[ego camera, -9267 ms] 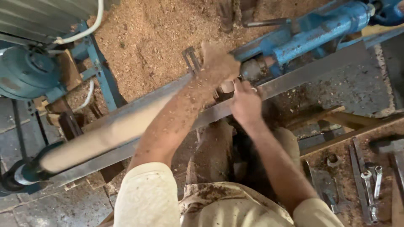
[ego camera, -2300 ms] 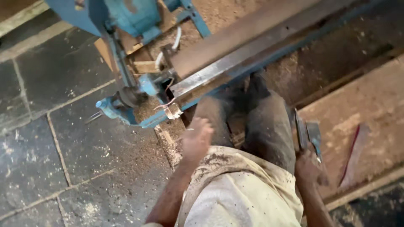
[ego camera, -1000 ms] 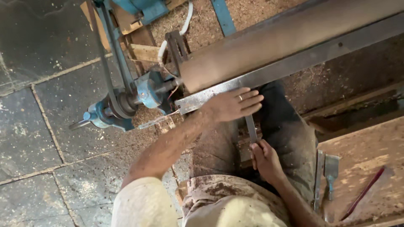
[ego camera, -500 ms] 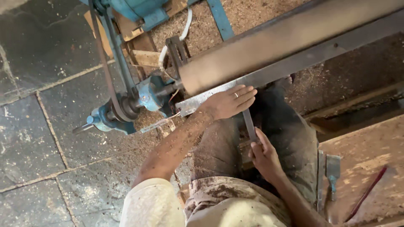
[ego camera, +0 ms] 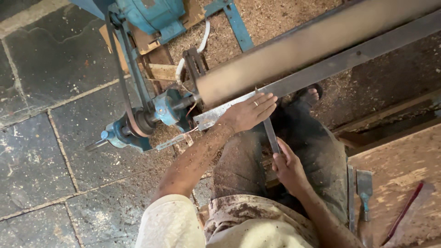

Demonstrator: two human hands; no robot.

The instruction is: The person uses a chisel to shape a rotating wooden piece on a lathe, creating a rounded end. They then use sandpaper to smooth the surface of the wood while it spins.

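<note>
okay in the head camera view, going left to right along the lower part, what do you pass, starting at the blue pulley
Blue pulley → left hand flat on the metal rail → right hand gripping the flat steel tool → chisel on the wooden bench → red stick.

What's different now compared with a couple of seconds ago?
The left hand came up from hanging free and now lies flat on the metal tool rest. The right hand left the side bench and now grips a long flat chisel, its tip toward the wooden cylinder. The lathe's blue drive end and chisels on the bench stayed put.
</note>
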